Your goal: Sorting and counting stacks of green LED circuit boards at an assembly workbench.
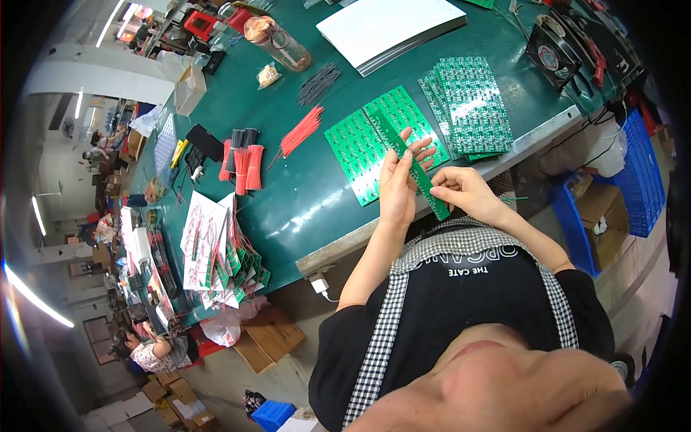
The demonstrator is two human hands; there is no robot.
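Note:
A long, narrow strip of green circuit board [425, 184] is held slantwise in front of me, close to the table's near edge. My left hand [400, 186] grips it around the middle, thumb on top and the other fingers partly spread beyond it. At its near end, my right hand [466, 194] pinches the edge between thumb and curled fingers. Beneath the strip's far end, a larger green circuit board panel [350, 146] lies flat on the table. Just right of that panel sits a pile of similar boards with pale component patterns [475, 97].
Red wires [301, 132], dark wires [319, 84] and bundled red wires [248, 169] lie on the green table [302, 198]. Wired boards on paper [216, 252] are at left. A white paper stack [392, 29], bottle [277, 43] and fan [553, 54] stand farther back. Blue crates [640, 176] are at right.

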